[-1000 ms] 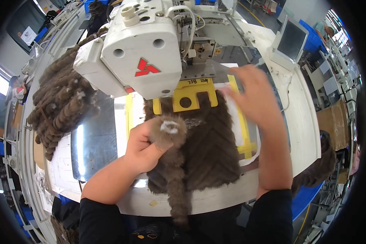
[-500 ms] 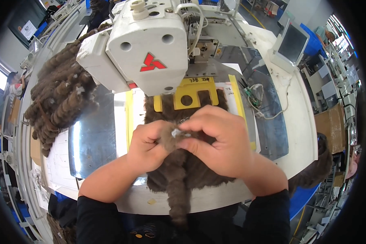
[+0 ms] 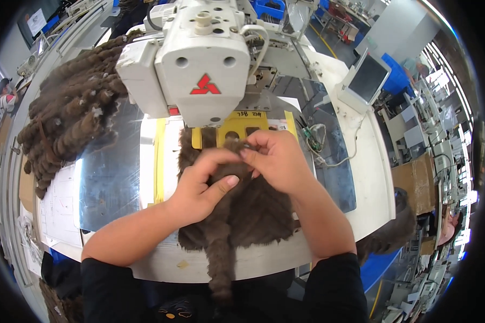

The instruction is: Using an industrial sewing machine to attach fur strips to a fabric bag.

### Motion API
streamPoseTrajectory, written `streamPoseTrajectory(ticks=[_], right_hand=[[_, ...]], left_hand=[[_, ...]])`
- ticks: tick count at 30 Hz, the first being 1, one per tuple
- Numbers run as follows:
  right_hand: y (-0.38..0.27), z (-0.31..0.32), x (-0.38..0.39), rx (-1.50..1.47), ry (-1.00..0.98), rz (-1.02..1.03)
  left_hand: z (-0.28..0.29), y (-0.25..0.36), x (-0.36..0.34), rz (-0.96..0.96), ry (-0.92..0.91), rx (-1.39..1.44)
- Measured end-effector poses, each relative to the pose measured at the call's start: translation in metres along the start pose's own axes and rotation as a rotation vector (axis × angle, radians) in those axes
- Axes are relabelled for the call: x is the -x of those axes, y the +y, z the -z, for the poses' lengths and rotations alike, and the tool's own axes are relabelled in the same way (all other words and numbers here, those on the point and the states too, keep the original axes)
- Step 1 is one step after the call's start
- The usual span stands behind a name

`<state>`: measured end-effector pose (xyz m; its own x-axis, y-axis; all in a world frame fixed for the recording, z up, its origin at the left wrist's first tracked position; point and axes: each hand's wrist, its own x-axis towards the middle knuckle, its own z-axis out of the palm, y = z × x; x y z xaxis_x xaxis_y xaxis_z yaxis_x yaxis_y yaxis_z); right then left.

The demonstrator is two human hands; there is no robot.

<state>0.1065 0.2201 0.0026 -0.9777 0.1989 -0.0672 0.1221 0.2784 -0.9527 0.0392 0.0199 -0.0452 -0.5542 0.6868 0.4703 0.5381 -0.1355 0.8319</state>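
Observation:
A long brown fur strip (image 3: 219, 253) hangs over the table's front edge and runs up over a wider brown fur panel (image 3: 264, 215). My right hand (image 3: 279, 161) pinches the strip's upper end between thumb and fingers, just in front of the yellow clamp plate (image 3: 242, 125). Close to its left, my left hand (image 3: 199, 188) hovers over the fur with thumb and forefinger apart; its fingertips are slightly blurred. Part of the strip is hidden behind this hand. The fur panel's far side lies beneath the clamp plate.
A white sewing machine head (image 3: 202, 70) stands straight ahead above the clamp plate. On the left lies a heap of brown fur strips (image 3: 75, 107). A small screen (image 3: 367, 78) and a loose cable (image 3: 342, 161) are at the right. More fur (image 3: 393, 226) hangs beyond the table's right edge.
My left hand has loosened from the fur strip, its thumb now away from the fingers. My right hand has the strip's end a little farther from me. The whole view has shifted slightly.

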Motion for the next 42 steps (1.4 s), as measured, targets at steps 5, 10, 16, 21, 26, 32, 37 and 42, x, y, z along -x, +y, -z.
streamPoseTrajectory(ticks=[5,10,16,21,26,32,37,42], right_hand=[[0.027,0.007,-0.032,0.061,-0.056,-0.126],[0.022,-0.004,-0.062,0.2,-0.119,-0.104],[0.04,-0.035,-0.084,0.466,0.003,0.288],[0.034,-0.039,-0.083,0.509,0.079,0.338],[0.037,-0.035,-0.089,0.597,0.183,0.332],[0.038,-0.036,-0.095,0.662,0.222,0.296],[0.041,-0.031,-0.099,0.686,0.176,0.318],[0.042,-0.024,-0.102,0.636,0.118,0.309]], left_hand=[[0.019,-0.002,-0.013,0.378,-0.407,0.04],[0.045,-0.02,-0.03,0.313,-0.51,-0.122],[0.051,-0.045,-0.015,0.05,-0.419,-0.515],[0.046,-0.04,-0.013,-0.243,-0.26,-0.943],[0.047,-0.048,-0.015,-0.245,-0.309,-0.989],[0.042,-0.052,-0.021,-0.24,-0.257,-1.071],[0.042,-0.049,-0.026,-0.208,-0.291,-1.09],[0.037,-0.052,-0.028,-0.179,-0.276,-1.075]])
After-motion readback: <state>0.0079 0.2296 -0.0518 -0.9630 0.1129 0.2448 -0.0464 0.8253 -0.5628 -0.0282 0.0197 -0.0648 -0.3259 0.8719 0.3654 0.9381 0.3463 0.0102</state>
